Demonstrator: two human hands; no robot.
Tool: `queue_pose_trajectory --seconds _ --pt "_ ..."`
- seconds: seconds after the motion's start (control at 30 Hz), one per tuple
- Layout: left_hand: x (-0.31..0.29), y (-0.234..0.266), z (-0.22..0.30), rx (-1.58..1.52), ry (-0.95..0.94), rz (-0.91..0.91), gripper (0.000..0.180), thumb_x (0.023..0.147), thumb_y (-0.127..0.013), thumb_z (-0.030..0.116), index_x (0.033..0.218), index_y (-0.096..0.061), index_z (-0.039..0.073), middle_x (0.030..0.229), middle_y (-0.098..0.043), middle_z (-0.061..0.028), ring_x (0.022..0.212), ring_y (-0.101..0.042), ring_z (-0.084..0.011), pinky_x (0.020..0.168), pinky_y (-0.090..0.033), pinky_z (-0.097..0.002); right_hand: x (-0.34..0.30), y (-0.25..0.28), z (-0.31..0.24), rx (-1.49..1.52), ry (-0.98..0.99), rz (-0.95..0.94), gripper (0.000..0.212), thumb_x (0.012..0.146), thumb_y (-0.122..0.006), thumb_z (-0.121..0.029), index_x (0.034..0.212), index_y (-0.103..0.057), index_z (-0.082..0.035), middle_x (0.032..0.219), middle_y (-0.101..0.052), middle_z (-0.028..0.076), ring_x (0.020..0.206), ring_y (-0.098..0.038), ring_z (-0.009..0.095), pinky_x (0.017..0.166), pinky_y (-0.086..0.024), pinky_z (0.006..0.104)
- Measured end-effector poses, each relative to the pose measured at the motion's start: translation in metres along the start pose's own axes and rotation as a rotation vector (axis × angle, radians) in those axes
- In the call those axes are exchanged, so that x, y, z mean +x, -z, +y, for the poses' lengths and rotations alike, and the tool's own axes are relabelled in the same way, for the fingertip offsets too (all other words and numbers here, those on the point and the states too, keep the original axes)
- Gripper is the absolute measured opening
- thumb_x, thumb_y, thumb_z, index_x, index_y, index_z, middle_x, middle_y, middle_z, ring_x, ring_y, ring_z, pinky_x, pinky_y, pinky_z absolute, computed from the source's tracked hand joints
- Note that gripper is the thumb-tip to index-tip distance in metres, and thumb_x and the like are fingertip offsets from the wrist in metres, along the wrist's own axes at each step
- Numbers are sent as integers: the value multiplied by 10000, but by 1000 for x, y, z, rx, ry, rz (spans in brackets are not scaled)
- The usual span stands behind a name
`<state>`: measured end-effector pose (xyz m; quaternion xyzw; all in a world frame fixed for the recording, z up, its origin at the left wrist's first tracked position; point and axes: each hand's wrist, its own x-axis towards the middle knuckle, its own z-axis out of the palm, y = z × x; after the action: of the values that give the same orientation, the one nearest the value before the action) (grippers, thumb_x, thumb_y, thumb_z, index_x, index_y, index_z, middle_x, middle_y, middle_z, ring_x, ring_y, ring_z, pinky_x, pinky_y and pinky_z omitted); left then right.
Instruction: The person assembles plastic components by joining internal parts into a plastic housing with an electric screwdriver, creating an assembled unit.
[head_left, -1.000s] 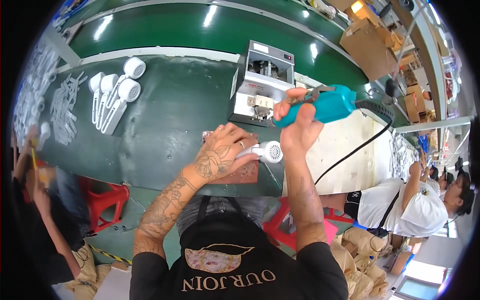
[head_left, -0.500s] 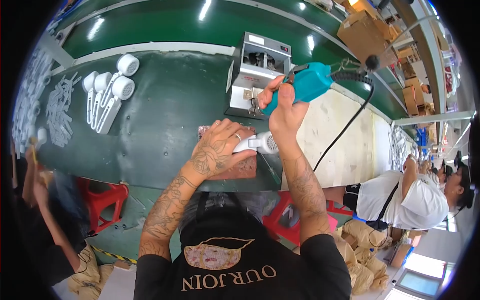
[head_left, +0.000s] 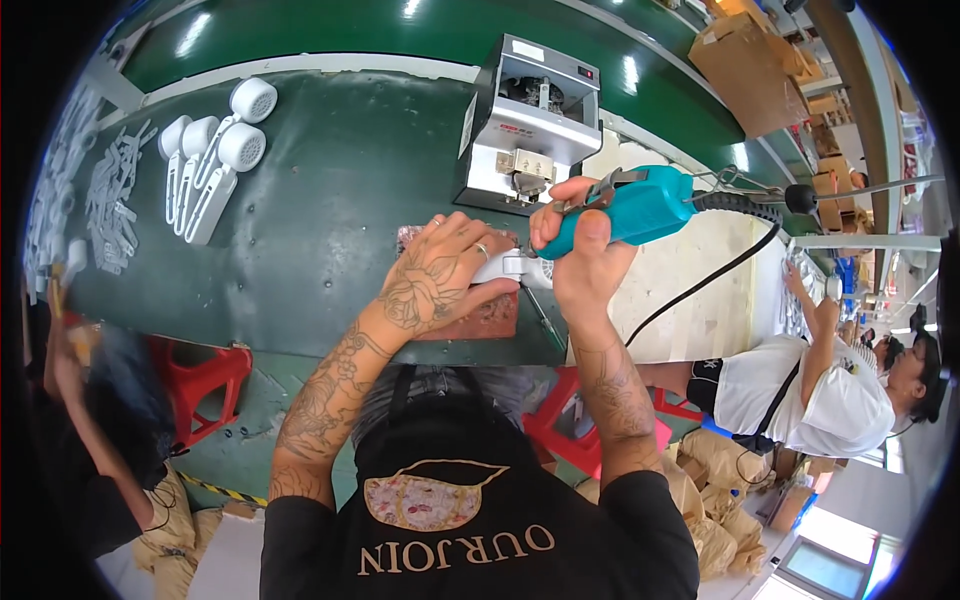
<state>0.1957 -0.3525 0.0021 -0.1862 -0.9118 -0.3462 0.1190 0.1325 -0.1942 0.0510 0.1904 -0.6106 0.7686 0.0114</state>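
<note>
My left hand (head_left: 435, 275) lies over a white, round-headed handheld piece (head_left: 512, 266), fingers wrapped round it and pressing it onto a reddish-brown pad (head_left: 480, 325). The piece's grilled head sticks out to the right of my thumb. In my right hand (head_left: 588, 262) is a teal electric screwdriver (head_left: 640, 208), gripped round its body with its rear end pointing right. Its tip is hidden behind my fingers, close to the white piece; I cannot tell whether they touch. A small grey metal screw feeder (head_left: 530, 130) stands just beyond.
Several similar white pieces (head_left: 212, 165) lie at the left beside a pile of thin white strips (head_left: 113, 205). A black cable (head_left: 690, 290) loops from the screwdriver over a pale sheet (head_left: 700, 320). Co-workers sit at both sides; red stools (head_left: 205, 385) stand below the table edge.
My right hand has brought the screwdriver down from the screw feeder's front toward the white piece. My left hand keeps its hold. The view has shifted slightly.
</note>
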Motion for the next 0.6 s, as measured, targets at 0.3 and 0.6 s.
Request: queue_pose_trajectory --seconds 0.3,0.6 --pt "1 1 -1 29 13 -26 469 894 -676 428 1226 -651 98 1066 -615 -57 1029 -563 -250 937 -453 -409 4 4 8 38 -2 3 626 891 -688 -587 965 -550 19 681 -536 77 584 -530 190 551 -446 331" --pt "3 -1 -1 -44 48 -31 443 841 -742 395 1163 -664 102 1117 -627 -41 1032 -571 -273 937 -451 -435 5 3 10 31 -3 -11 624 897 -675 -595 962 -543 12 673 -532 79 577 -521 184 547 -446 336"
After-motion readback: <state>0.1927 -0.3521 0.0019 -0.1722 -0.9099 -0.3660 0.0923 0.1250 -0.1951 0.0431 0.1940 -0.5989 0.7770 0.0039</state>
